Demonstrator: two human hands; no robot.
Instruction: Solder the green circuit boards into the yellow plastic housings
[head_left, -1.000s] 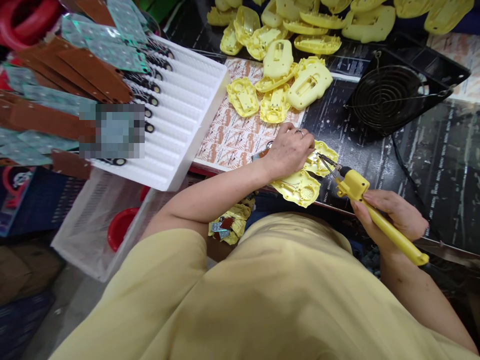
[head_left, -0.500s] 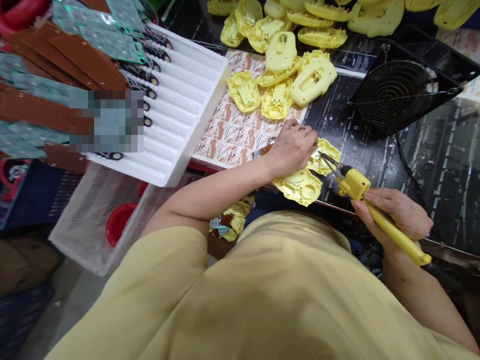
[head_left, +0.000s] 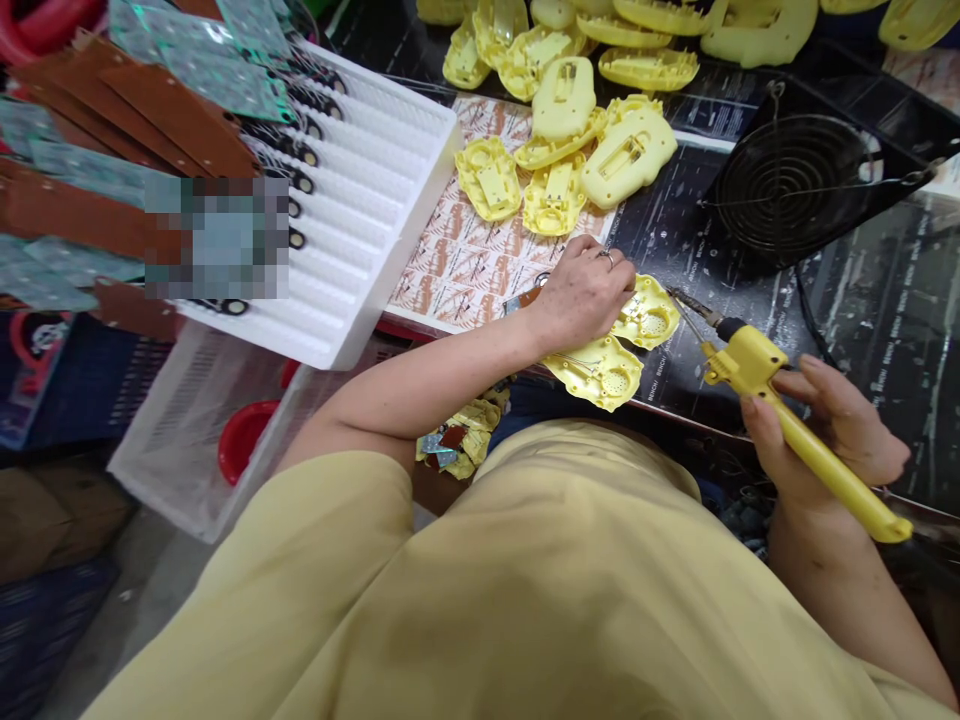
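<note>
My right hand (head_left: pixel 847 430) is closed around the handle of a yellow soldering gun (head_left: pixel 750 362). Its tip points left and ends just right of a yellow plastic shell half (head_left: pixel 654 318), apart from it. My left hand (head_left: pixel 585 300) rests over the near edge of the bench with fingers curled down at that shell; what they pinch, if anything, is hidden. Just below my left hand lies another shell half (head_left: pixel 604 375) with thin wires on it. A small circuit board (head_left: pixel 523 299) shows partly from behind my left wrist.
Several yellow shells (head_left: pixel 630 155) lie farther back. A black fan (head_left: pixel 795 190) stands at the right. At the left, a white foam tray (head_left: pixel 375 230) carries boards with wired round parts. Below it hangs a white crate (head_left: pixel 165 430) with a red bowl (head_left: pixel 244 440).
My right hand has drawn the soldering gun back to the right, so its tip has come away from the shell. My left hand has stayed nearly still.
</note>
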